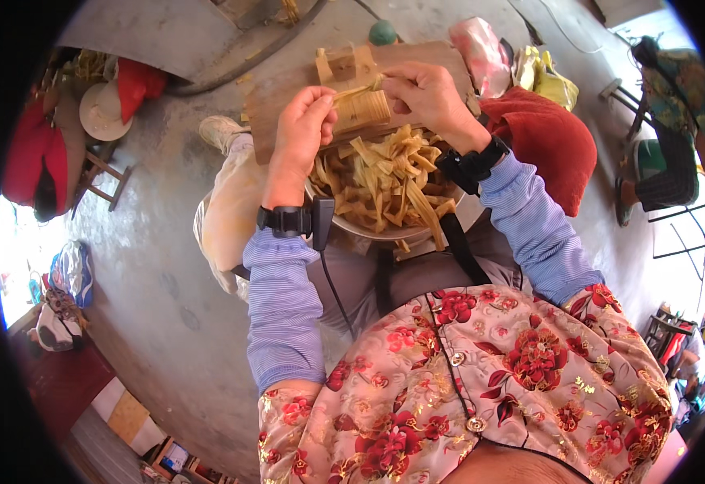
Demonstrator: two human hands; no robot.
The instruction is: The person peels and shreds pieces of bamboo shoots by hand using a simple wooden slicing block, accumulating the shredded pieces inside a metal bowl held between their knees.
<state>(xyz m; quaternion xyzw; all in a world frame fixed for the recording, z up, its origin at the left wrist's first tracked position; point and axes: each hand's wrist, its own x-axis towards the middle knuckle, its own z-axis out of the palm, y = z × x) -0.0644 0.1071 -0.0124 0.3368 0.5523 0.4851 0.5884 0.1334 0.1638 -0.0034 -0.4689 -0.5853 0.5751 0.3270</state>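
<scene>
My left hand [302, 129] and my right hand [431, 97] are raised over a wooden board. Between them stretches a thin yellow-green strip [355, 91], one end pinched in each hand's fingers. Just under it lies a pale yellow, ribbed bundle [362, 111] of flat strips on the board [276, 105]. Nearer to me, a round metal basin [378, 235] sits at my lap, heaped with curled, flat yellow strips [393, 173]. Their exact kind cannot be made out. Another yellow strip piece [344, 66] lies farther back on the board.
A red cloth [542, 145] lies right of the basin, with a pink plastic bag [481, 56] and a yellow bag [554, 81] behind it. A green ball-like thing [382, 32] lies beyond the board. Another person [679, 121] sits at right; a stool [102, 177] stands left.
</scene>
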